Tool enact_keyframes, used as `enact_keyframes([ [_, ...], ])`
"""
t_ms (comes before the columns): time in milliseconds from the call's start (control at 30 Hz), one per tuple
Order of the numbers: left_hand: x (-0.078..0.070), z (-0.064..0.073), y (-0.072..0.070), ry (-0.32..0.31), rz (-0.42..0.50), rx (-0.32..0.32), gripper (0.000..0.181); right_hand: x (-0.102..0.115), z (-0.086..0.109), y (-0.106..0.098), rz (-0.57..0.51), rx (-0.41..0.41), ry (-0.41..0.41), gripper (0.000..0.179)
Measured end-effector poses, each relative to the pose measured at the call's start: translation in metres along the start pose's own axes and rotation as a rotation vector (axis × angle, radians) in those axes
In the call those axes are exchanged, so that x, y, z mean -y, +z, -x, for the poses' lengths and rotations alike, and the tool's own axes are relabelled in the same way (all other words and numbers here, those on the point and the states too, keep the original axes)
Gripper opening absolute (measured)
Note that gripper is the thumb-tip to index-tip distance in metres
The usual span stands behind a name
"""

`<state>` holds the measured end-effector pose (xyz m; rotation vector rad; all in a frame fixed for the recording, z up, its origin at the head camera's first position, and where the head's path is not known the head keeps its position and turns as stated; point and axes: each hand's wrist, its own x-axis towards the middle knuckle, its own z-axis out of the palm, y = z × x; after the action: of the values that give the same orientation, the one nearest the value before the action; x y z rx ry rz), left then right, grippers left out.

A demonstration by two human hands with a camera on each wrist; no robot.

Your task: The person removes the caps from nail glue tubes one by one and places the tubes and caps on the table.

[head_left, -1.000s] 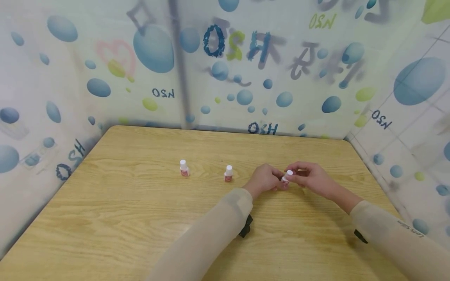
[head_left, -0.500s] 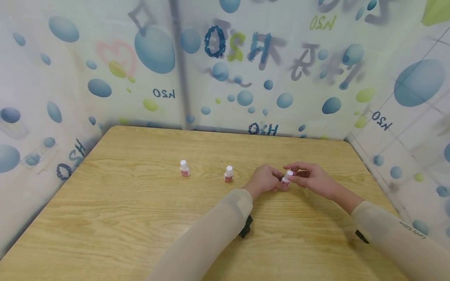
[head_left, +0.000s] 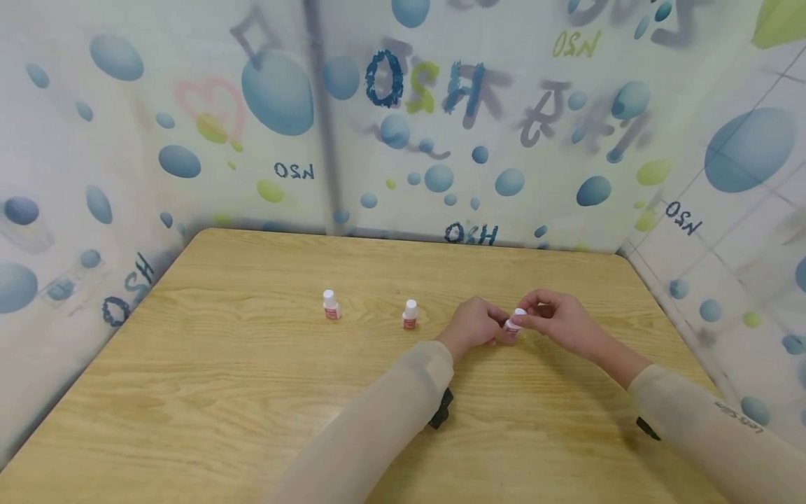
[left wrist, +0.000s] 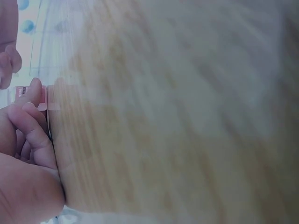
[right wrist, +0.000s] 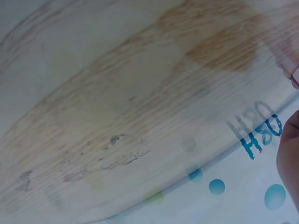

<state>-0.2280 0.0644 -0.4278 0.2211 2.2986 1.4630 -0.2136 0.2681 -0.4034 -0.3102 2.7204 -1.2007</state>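
A small white-capped bottle (head_left: 512, 327) with a red-and-white label stands on the table toward the right. My left hand (head_left: 476, 323) grips its lower body from the left side, thumb and fingers round it. On the cap, my right hand (head_left: 557, 320) pinches with thumb and fingertips, partly covering it. In the left wrist view the label of the bottle (left wrist: 22, 92) shows behind my left fingers (left wrist: 35, 128), low against the tabletop. Only the edge of my right hand (right wrist: 289, 158) appears in the right wrist view.
Two similar bottles stand upright to the left, one at the middle (head_left: 410, 315) and another bottle (head_left: 331, 306) farther left. The wooden table (head_left: 220, 364) meets a patterned backdrop (head_left: 403, 161) at its far edge. Dark straps (head_left: 443, 409) sit under the sleeves.
My right fingers have shifted slightly over the cap and cover more of it. My left hand and the other two bottles hold their places; the head view has tilted a little.
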Motion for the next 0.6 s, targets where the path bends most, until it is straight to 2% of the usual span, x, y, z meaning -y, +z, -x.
enact_keyframes([
  [233, 0.0003, -0.0005, -0.0010, 0.007, 0.003, 0.002, 0.026, 0.0021, 0.0009, -0.0033, 0.005, 0.024, -0.032, 0.032],
  [600, -0.0004, 0.0001, -0.0008, 0.009, 0.006, 0.005, 0.026, -0.0024, 0.0017, -0.0052, -0.045, 0.075, -0.140, 0.026],
])
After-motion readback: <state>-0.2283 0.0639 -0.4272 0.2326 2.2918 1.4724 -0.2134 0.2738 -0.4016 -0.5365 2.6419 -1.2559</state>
